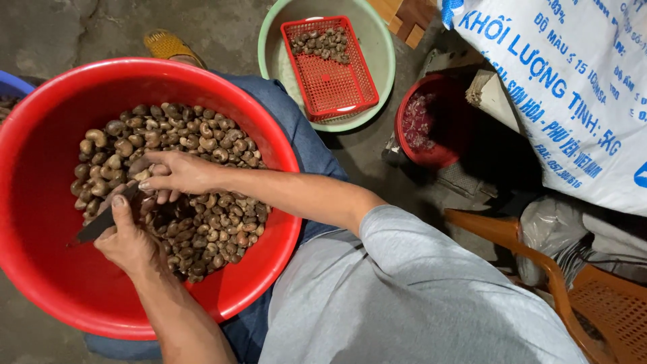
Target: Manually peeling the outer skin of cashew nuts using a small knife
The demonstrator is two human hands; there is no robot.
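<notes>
A big red basin (40,202) rests on my lap, and a heap of brown cashew nuts (202,222) fills its right half. My left hand (128,239) comes in from the bottom and grips a small dark-bladed knife (94,229), blade pointing left over the bare basin floor. My right hand (178,174) reaches across from the grey sleeve (404,269) and pinches a cashew nut (143,174) in its fingertips at the heap's left edge, just above the left thumb. The two hands nearly touch.
A pale green bowl (377,74) on the floor ahead holds a red mesh basket (330,74) with a few nuts. To its right stand a small red bucket (431,121), a white printed sack (579,101) and an orange plastic chair (539,263). A blue rim (10,84) shows at far left.
</notes>
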